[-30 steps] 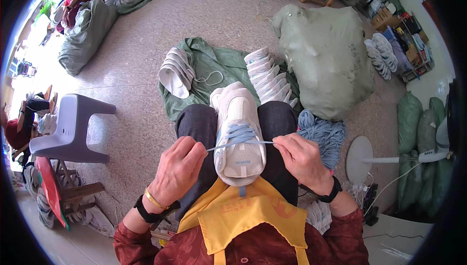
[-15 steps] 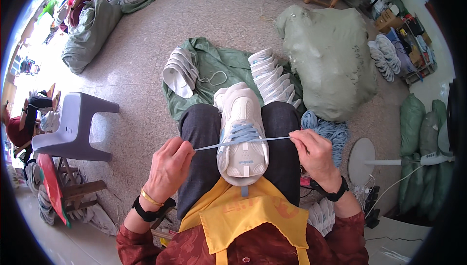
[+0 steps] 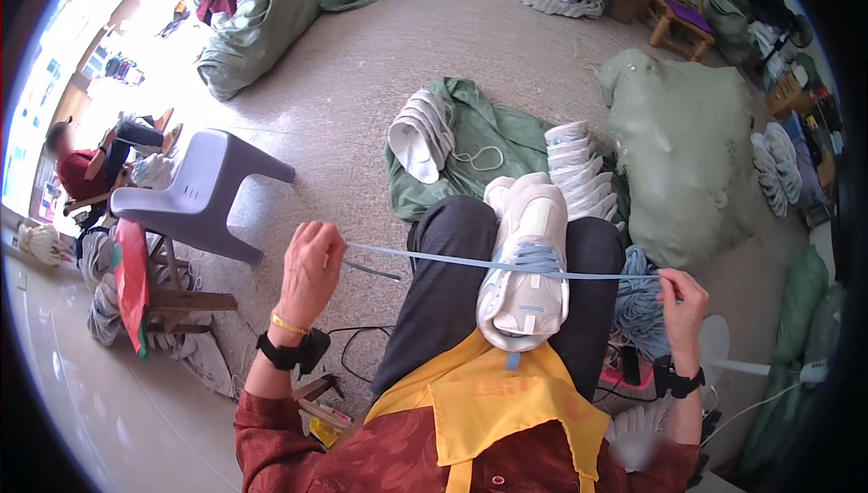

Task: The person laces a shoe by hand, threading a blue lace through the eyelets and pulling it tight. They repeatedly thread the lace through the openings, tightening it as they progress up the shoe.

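Note:
A white sneaker (image 3: 523,298) rests between my knees, its heel toward me and light blue lacing across its tongue. Above it a light blue shoelace (image 3: 434,259) is pulled taut from side to side. My left hand (image 3: 312,262), out beyond my left knee, pinches one end, and a short loose tail hangs past the fingers. My right hand (image 3: 682,298), beyond my right knee, pinches the other end between thumb and finger. Close to that hand lies a bundle of blue laces (image 3: 640,317). Another white shoe partly shows behind the sneaker's toe.
Stacked white shoe uppers (image 3: 420,136) and a second stack (image 3: 579,172) lie on a green cloth (image 3: 493,113). A large sack (image 3: 678,163) bulges at right. A grey-purple plastic chair (image 3: 194,190) stands at left, near a seated person (image 3: 86,167) and a wooden stool (image 3: 185,301).
Both hands have moved apart, drawing out a longer stretch of lace between them. The view has swung left, so the scene sits further right. The sneaker stays between my knees.

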{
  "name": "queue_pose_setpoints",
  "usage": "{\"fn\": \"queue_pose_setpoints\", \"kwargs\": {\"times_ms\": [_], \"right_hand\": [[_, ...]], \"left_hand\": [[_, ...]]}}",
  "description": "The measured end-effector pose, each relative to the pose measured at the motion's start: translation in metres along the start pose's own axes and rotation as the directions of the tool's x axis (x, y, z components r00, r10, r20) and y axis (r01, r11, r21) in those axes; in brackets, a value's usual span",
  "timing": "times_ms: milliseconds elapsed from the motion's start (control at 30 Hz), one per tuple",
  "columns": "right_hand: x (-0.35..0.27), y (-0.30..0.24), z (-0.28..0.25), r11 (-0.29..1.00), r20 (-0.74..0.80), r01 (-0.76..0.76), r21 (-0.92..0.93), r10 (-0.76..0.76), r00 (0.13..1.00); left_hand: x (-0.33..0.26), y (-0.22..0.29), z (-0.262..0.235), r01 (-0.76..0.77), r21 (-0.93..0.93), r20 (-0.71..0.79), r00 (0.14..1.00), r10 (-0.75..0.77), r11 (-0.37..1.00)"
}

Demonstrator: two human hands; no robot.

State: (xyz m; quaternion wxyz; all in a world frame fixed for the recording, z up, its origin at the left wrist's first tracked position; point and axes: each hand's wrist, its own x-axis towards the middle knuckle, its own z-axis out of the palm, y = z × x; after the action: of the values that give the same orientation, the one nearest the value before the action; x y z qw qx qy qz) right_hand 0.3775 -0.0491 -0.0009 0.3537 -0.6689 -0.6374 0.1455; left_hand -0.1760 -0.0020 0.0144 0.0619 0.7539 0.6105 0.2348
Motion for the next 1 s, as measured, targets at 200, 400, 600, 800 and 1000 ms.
{"fn": "queue_pose_setpoints", "kwargs": {"times_ms": [200,400,600,800,1000], "right_hand": [[-0.006,0.07,-0.02,0.969,0.013,-0.228,0.096,0.228,0.974],[-0.016,0.143,-0.046,0.947,0.006,-0.299,0.115,0.3,0.954],[-0.022,0.195,-0.075,0.932,0.004,-0.349,0.096,0.35,0.937],[-0.033,0.23,-0.1,0.92,0.003,-0.388,0.06,0.389,0.921],[-0.042,0.259,-0.12,0.889,-0.009,-0.454,0.06,0.455,0.89]], "left_hand": [[-0.005,-0.083,-0.021,0.156,0.0,-0.057,0.986,-0.156,0.988],[-0.017,-0.154,-0.044,0.328,-0.012,-0.126,0.937,-0.327,0.945],[-0.026,-0.185,-0.065,0.406,-0.025,-0.157,0.901,-0.405,0.913],[-0.029,-0.208,-0.079,0.467,0.003,-0.148,0.875,-0.461,0.884],[-0.025,-0.221,-0.088,0.469,0.02,-0.153,0.874,-0.46,0.883]]}}
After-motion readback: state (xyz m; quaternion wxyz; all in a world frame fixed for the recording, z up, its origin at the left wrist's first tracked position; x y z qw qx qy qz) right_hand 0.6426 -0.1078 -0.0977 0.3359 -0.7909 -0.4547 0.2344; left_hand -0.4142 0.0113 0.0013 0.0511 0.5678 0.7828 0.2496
